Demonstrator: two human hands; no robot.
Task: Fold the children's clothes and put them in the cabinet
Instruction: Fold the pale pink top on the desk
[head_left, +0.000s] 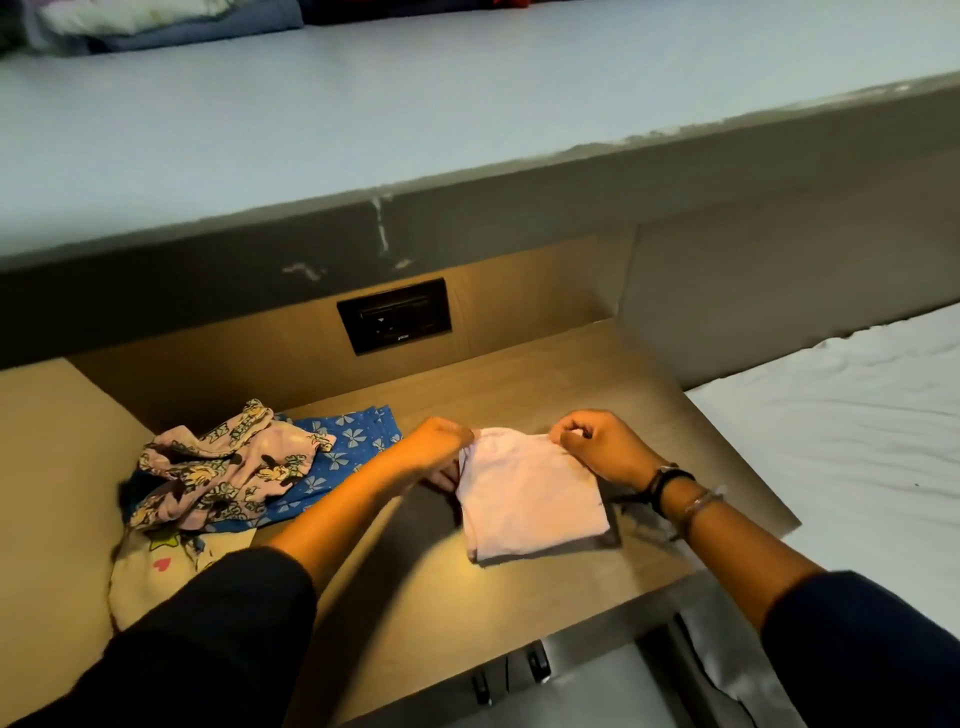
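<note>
Leftmost, crumpled clothes pile (228, 470) lay on counter (519, 384). Left hand (434, 441) pinched top left corner of folded pink garment (530, 501), lying flat mid-counter. Right hand (597, 441) pinched top right corner. White bed (841, 415) at far right.

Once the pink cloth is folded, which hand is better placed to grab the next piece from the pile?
Left. The left hand sits beside the pile; the right hand, at the pink cloth's far corner, would have to cross over.
</note>
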